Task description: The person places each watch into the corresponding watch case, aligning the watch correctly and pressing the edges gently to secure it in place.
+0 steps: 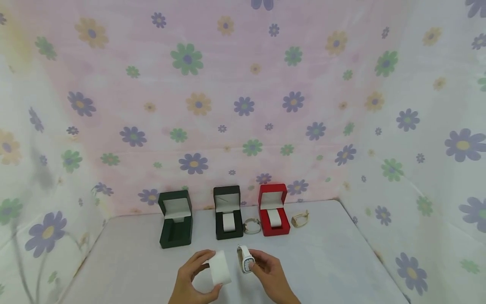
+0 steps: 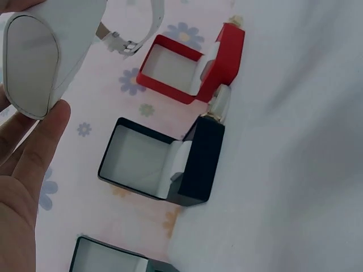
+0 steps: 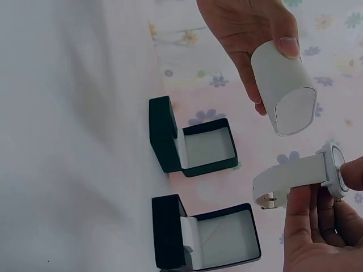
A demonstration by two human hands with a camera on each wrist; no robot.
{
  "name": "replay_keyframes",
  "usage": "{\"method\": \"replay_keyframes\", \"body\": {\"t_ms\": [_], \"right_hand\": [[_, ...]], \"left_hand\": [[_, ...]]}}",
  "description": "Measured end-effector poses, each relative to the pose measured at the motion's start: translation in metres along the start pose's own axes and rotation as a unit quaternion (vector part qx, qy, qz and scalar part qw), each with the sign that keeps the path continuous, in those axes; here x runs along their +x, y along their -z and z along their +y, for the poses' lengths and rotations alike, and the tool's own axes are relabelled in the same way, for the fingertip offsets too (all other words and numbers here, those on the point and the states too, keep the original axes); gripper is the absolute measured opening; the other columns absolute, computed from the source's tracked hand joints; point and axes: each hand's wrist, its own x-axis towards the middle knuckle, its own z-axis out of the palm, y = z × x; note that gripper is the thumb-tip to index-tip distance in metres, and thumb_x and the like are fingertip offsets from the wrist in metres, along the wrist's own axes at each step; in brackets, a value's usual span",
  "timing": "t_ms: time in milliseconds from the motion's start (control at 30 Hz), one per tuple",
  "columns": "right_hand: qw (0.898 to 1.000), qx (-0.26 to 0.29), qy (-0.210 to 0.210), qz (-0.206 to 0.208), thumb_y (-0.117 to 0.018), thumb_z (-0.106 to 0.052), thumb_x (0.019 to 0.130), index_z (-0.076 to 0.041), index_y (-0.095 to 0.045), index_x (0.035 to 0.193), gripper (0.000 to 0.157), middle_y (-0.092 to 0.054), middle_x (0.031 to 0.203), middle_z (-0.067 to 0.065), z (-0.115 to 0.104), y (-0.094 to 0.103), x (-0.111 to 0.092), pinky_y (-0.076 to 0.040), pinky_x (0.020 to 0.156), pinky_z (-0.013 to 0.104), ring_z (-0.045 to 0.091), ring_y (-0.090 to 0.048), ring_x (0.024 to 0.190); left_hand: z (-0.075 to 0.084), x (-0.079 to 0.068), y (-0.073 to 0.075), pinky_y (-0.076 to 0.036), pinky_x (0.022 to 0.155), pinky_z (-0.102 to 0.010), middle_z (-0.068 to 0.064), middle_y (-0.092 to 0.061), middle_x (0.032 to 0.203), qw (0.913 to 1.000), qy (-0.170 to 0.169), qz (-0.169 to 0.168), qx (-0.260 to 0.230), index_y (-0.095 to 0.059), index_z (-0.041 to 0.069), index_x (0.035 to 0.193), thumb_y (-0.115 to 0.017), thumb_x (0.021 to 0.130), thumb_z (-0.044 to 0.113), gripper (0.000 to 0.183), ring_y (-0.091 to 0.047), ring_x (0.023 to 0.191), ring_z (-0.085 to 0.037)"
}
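My left hand (image 1: 195, 278) grips a white watch cushion (image 1: 220, 268) by its two ends, thumb at the near end and fingers at the far one. Just to the right, my right hand (image 1: 270, 272) pinches a white wristwatch (image 1: 246, 259) at its case, thumb on the dial. The watch's strap (image 3: 292, 173) is bent into a loop, with a buckle at its end. A small gap separates cushion and watch. Beyond the left hand stands an open dark green watch box (image 1: 176, 230), its inner compartment without a cushion.
An open black box (image 1: 229, 223) and an open red box (image 1: 275, 221), each with a white cushion inside, stand at the back of the white table (image 1: 322, 261). A light-strapped watch (image 1: 252, 226) lies between them. A gold watch (image 1: 300, 219) lies right of the red box.
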Motion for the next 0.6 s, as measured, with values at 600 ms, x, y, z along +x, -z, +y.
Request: {"method": "replay_keyframes", "body": {"t_ms": [600], "right_hand": [[1.0, -0.027, 0.01, -0.004, -0.061, -0.021, 0.103, 0.005, -0.059, 0.137, 0.043, -0.064, 0.133, 0.02, 0.0, 0.01, -0.001, -0.059, 0.089, 0.023, 0.016, -0.066, 0.107]], "left_hand": [[0.009, -0.002, -0.029, -0.063, 0.084, -0.035, -0.009, -0.066, 0.128, 0.9976, 0.067, 0.012, -0.012, -0.067, 0.012, 0.131, -0.096, 0.068, 0.013, 0.069, -0.066, 0.113, -0.012]]}}
